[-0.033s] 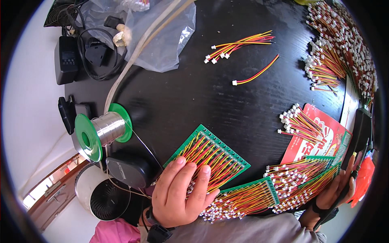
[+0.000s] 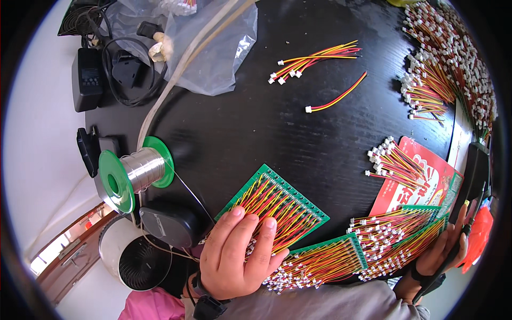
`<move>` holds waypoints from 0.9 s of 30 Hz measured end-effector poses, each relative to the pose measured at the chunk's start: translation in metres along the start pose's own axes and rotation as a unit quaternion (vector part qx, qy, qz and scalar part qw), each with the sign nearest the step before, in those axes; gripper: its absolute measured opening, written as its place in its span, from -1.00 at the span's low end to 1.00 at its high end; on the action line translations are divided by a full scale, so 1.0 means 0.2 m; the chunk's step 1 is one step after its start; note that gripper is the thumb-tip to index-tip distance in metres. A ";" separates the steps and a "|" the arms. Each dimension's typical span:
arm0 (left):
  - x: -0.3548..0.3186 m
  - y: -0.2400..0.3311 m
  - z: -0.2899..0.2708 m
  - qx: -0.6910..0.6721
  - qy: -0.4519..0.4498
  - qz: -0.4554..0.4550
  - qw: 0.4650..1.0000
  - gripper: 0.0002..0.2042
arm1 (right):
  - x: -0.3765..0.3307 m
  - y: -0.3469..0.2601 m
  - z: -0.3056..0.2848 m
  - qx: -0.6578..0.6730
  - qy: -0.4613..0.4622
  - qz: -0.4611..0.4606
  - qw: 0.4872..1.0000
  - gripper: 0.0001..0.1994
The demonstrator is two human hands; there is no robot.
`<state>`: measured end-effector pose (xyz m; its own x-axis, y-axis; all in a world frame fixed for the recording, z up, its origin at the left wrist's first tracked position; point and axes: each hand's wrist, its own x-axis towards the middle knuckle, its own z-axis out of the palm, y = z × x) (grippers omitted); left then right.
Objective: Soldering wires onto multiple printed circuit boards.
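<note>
My left hand (image 2: 237,261) lies over a green circuit board (image 2: 316,215), its fingers spread on the rows of red, yellow and black wires that cover it. The palm hides the board's near corner. At the right edge my right hand (image 2: 441,252) is closed around a slim black soldering iron (image 2: 468,229), whose thin end points up and away. Between my hands lie more wired boards, one with a green edge (image 2: 360,249) and another behind it (image 2: 424,208). White connectors hang off their near sides.
A solder spool (image 2: 144,168) stands left beside a black rounded box (image 2: 168,224). Loose wires (image 2: 320,55), a single wire (image 2: 338,100) and a connector bundle (image 2: 394,160) on a red packet (image 2: 381,198) lie farther off. A large wire pile (image 2: 453,58) fills the far right; a plastic bag (image 2: 213,64) lies far left.
</note>
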<state>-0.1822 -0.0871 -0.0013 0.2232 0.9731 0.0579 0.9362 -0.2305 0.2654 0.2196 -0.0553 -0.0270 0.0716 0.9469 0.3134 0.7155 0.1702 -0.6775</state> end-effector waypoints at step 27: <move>0.03 0.01 0.00 -0.037 0.017 -0.048 0.998 -0.39 | 0.04 -0.01 0.01 -0.060 0.019 -0.014 0.998 -0.64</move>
<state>-0.1794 -0.0826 -0.0015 0.1230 0.9905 0.0617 0.9297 -0.1367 0.3421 0.2180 -0.0468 -0.0241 0.0752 0.9309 0.3576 0.7955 0.1602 -0.5843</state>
